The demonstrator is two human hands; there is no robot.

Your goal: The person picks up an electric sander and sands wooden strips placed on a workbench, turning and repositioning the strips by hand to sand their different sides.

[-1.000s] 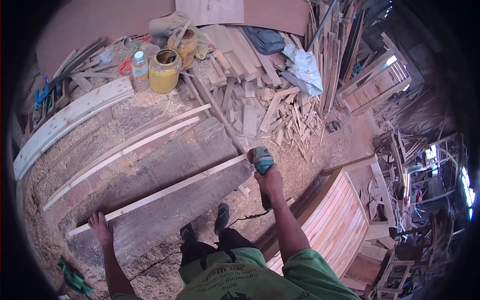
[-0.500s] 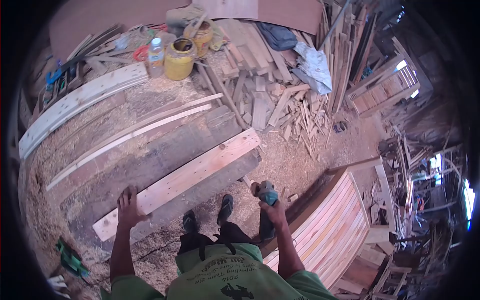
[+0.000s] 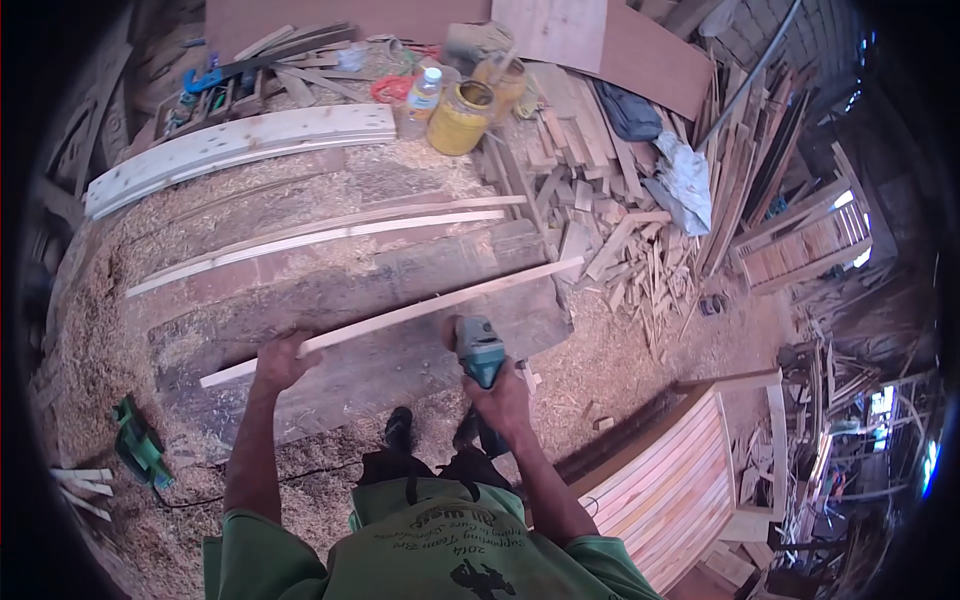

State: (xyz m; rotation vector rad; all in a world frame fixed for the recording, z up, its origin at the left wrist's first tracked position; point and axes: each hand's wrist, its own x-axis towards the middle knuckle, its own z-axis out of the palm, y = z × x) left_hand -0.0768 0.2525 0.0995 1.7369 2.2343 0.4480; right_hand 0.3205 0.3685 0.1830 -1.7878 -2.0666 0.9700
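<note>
A long wooden board (image 3: pixel 400 316) stands on its narrow edge on the dark, worn work surface (image 3: pixel 350 375). Near its left end, my left hand (image 3: pixel 284 362) grips it, fingers over the far side and thumb on the near side. In my right hand (image 3: pixel 500 398) is a teal and grey angle grinder (image 3: pixel 481 352). The grinder's head is close to the board's near side, right of the middle. Whether its disc touches the wood I cannot tell.
Thin wooden strips (image 3: pixel 340 236) and stacked pale planks (image 3: pixel 240 145) lie beyond the board. A yellow container (image 3: pixel 460 118) and a bottle (image 3: pixel 422 98) stand at the back. Scrap wood (image 3: pixel 640 270) is heaped right. A slatted wooden piece (image 3: pixel 665 485) and green power tool (image 3: pixel 140 445) flank me.
The board has gone from lying flat to standing on edge. My right hand has raised the grinder from beside my legs to the board. The view has shifted, moving the scene right.
</note>
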